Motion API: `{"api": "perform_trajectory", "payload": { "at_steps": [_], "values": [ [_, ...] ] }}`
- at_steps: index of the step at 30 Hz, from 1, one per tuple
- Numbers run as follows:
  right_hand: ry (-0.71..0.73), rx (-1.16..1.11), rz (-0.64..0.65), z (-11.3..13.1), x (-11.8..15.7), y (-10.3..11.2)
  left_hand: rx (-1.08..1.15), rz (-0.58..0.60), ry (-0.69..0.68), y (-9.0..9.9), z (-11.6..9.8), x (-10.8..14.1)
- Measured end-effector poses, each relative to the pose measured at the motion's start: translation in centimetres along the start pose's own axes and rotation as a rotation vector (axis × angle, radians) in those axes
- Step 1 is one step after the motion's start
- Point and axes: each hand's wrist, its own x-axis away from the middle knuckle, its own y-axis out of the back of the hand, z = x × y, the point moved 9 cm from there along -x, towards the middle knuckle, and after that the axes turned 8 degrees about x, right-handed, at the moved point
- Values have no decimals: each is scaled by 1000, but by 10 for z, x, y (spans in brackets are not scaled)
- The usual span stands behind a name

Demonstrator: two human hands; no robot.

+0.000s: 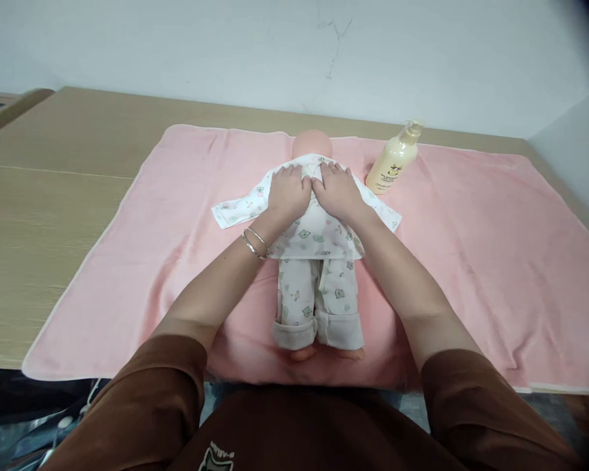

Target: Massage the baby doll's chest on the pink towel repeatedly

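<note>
A baby doll [312, 142] lies on a pink blanket [471, 261], its head toward the wall and its feet toward me. It wears a white printed shirt [319, 239] and matching trousers [297, 294] with rolled cuffs. My left hand [289, 193] rests flat on the upper left of the shirt, fingers pointing away from me. Beside it, my right hand [338, 190] lies flat on the upper right, the two thumbs close together. Neither hand grips anything. The doll's face does not show, and my hands cover part of the shirt.
A pale yellow pump bottle [392, 160] stands on the blanket to the right of the doll's head. The blanket covers much of a wooden table [44, 229], which has a cracked white wall [226, 52] behind it. The table's front edge is close to my body.
</note>
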Motion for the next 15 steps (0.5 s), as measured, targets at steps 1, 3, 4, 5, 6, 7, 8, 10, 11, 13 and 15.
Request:
{"api": "perform_trajectory", "payload": {
  "at_steps": [1,3,4,5,6,7,8,10,11,13,15],
  "values": [
    [19,-10,10,-1,0,1,-20,5,6,0,-2,2],
    [55,-37,32,-3,-1,3,-62,11,23,0,-7,8],
    [62,-48,44,-5,-1,3,-81,11,31,0,-10,12],
    [61,-54,56,-7,-2,3,-98,11,36,0,-14,16],
    [54,-51,62,-8,-2,3,-111,9,34,1,-16,19],
    [40,-39,62,-8,-1,3,-119,7,27,1,-19,20],
    [22,-19,55,-6,1,4,-119,5,21,2,-19,21],
    [-24,43,20,1,9,6,-84,12,19,4,-14,18],
    [-42,79,-8,8,15,7,-50,20,27,4,-9,14],
    [-52,141,-59,24,26,9,30,35,57,5,5,7],
    [-20,166,-72,38,33,9,81,38,80,5,15,0]
  ]
}}
